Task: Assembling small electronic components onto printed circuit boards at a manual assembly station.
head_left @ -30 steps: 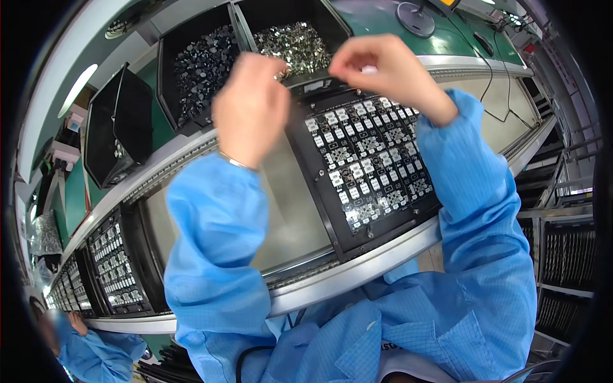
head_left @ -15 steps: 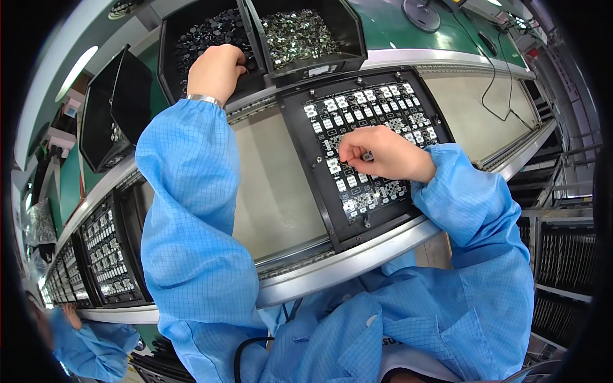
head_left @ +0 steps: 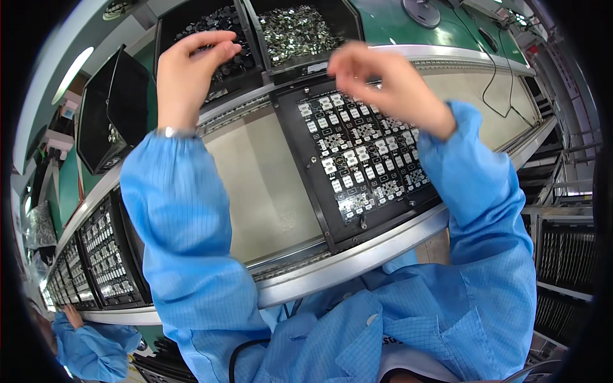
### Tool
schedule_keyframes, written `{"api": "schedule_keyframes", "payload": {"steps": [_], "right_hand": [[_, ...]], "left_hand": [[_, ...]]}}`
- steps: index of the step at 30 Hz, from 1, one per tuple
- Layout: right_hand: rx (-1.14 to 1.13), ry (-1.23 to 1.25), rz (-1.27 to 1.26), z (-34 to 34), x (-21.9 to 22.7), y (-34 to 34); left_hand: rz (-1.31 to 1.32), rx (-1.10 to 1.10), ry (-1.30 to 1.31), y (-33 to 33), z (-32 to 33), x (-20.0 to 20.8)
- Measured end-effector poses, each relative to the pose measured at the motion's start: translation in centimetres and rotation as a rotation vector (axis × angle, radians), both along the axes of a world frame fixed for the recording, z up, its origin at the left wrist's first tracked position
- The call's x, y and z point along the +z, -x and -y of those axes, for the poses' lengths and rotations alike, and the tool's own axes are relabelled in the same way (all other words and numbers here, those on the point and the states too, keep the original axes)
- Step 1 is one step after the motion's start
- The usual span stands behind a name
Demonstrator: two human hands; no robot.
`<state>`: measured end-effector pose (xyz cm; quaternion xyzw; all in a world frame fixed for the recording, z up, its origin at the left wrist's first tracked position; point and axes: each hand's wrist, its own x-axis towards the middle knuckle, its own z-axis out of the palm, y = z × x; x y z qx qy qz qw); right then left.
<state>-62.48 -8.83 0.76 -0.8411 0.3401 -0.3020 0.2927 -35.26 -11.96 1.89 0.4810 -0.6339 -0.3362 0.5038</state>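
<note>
My left hand hovers at the front of a black bin of small dark round parts. Its thumb and fingers are drawn together in a pinch; what they hold, if anything, is too small to make out. Blurred by motion, my right hand is raised over the far edge of a black tray carrying a circuit board panel with rows of white components. Its fingers curl close to a second bin of small shiny metal parts, and whether they hold anything is hidden by the blur.
The tray sits on a conveyor with metal rails. More loaded trays stand along the line at left, near another person's blue sleeve. An upright black bin is at far left. A cable crosses the rail at right.
My right hand has lifted off the panel and moved away toward the shiny-parts bin. My left hand has drawn slightly left, its fingers now in a visible pinch. The tray has shifted slightly left.
</note>
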Motion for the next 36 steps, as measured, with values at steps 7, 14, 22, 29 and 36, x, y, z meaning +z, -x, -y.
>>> {"api": "schedule_keyframes", "payload": {"steps": [7, 14, 22, 29, 36], "right_hand": [[-0.196, 0.1, -0.354, 11.2, -2.5, -1.6], [-0.154, 0.081, -0.427, 11.7, -3.7, -3.8], [-0.27, 0.269, -0.307, 10.6, -3.3, -3.2], [-0.257, 0.255, -0.222, 9.9, -1.6, -3.2], [-0.241, 0.13, -0.155, 8.4, 0.4, -3.7]], "left_hand": [[-0.115, -0.391, -0.217, 6.2, -6.5, -4.1], [-0.032, -0.516, -0.344, 7.6, -8.8, -7.8], [0.027, -0.528, -0.333, 7.6, -9.1, -6.1], [0.393, -0.536, -0.037, 7.1, -9.0, -5.4], [0.58, -0.556, 0.201, 5.8, -8.8, -5.1]]}}
